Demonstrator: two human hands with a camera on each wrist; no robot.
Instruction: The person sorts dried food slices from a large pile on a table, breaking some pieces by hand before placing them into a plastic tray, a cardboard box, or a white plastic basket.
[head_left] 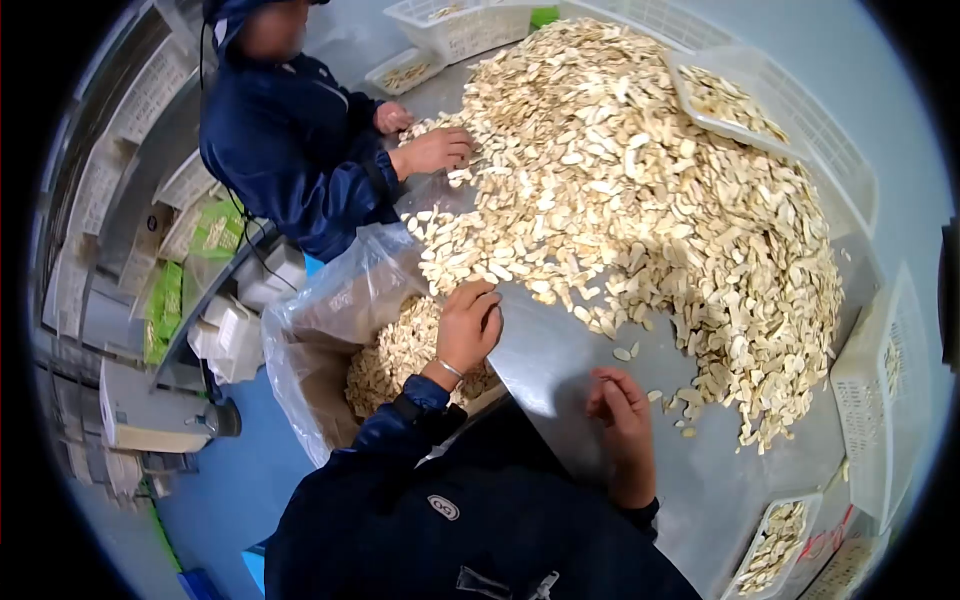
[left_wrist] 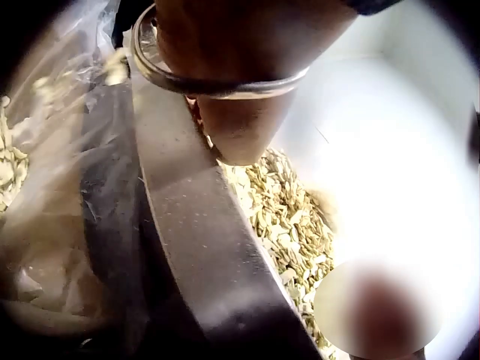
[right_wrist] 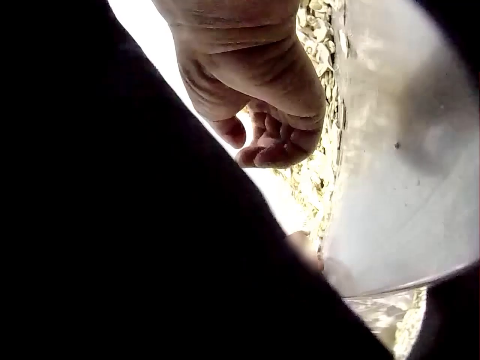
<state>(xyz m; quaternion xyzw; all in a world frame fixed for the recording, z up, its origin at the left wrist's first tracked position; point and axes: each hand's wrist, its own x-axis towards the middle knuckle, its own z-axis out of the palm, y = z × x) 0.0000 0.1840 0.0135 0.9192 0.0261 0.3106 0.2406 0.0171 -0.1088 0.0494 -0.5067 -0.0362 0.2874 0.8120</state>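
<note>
A large heap of pale dried slices [head_left: 640, 190] covers the metal table [head_left: 540, 360]. My left hand [head_left: 470, 325], with a bracelet at its wrist, is at the table's edge beside the nearest slices, its fingers loosely bent. Below it stands a box lined with a clear plastic bag [head_left: 345, 290], holding more slices [head_left: 400, 345]. In the left wrist view a few blurred slices [left_wrist: 46, 86] show against the bag. My right hand [head_left: 622, 410] is over the bare metal near the heap's front edge. Its fingers [right_wrist: 281, 154] are loosely curled, with nothing visible between them.
Another person in a blue jacket [head_left: 285, 150] works at the heap's far left, a hand [head_left: 435, 152] touching the slices. White plastic baskets [head_left: 870, 390] stand along the right and back edges. A small tray of slices [head_left: 775, 548] is at the front right. Shelves line the left wall.
</note>
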